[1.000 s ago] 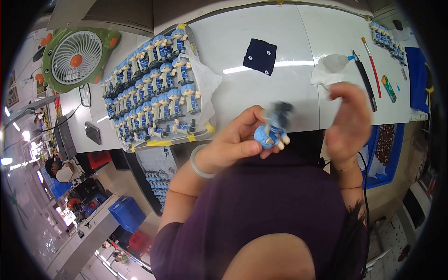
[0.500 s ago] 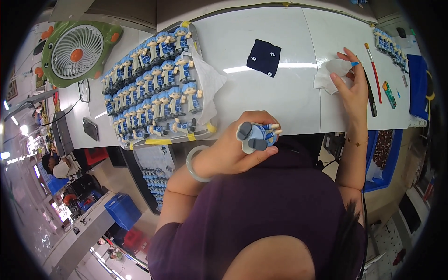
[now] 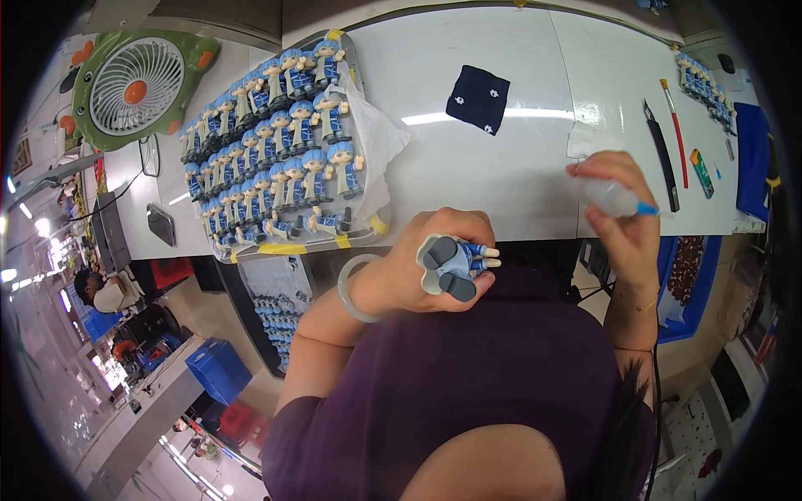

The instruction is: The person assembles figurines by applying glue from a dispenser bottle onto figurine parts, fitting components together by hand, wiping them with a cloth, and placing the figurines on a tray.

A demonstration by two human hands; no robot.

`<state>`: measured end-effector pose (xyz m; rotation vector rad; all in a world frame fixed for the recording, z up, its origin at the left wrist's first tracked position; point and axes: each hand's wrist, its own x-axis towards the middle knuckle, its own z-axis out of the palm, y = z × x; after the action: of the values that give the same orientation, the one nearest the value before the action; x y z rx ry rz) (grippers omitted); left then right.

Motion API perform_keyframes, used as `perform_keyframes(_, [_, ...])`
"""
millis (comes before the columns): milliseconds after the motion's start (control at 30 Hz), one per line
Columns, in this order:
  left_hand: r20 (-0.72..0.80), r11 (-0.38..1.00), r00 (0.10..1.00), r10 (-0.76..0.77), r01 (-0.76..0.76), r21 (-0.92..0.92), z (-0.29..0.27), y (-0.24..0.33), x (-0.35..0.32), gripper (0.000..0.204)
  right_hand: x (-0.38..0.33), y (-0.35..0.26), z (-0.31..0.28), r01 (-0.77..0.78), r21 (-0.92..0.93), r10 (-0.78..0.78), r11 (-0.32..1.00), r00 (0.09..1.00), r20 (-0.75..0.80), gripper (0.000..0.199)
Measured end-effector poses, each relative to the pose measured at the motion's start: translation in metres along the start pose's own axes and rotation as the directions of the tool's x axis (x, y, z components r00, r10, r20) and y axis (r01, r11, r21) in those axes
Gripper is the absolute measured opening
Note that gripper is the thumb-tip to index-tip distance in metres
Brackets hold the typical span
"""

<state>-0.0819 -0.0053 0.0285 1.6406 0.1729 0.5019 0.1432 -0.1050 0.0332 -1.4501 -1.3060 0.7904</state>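
My left hand [image 3: 408, 265] is closed around a small figurine [image 3: 449, 269] in blue and white clothing. Its dark grey shoes face up toward me, both its little hands point to the right, and its head is hidden in my grip. My right hand [image 3: 637, 242] holds a small translucent squeeze bottle [image 3: 608, 197] between thumb and fingers. The bottle's blue tip points to the right. It hangs above the front edge of the white table, apart from the figurine.
To the left, a tray [image 3: 288, 254] bears rows of blue-haired figurines beside a green fan [image 3: 134, 92]. A dark blue cloth [image 3: 478, 98] lies mid-table. A black-handled tool [image 3: 662, 154], a red brush [image 3: 677, 142] and a green-and-orange item [image 3: 702, 173] lie at right.
My right hand has lifted the bottle off the white tissue and brought it toward me and slightly left. My left hand has tilted the figurine a little, its shoes now showing more fully.
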Motion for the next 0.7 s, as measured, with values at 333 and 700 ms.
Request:
perform_keyframes(333, [-0.106,0.999,0.994,0.026,-0.022,0.043,0.006,0.003,0.000,0.039,-0.007,-0.020,0.017,0.181,-0.185,-0.167,0.966,0.982,0.088,0.034])
perform_keyframes(700, [-0.188,0.972,0.960,-0.206,0.223,0.073,0.007,0.017,0.005,0.022,-0.015,-0.032,0.013,0.319,-0.606,-0.409,0.729,0.913,-0.010,0.039])
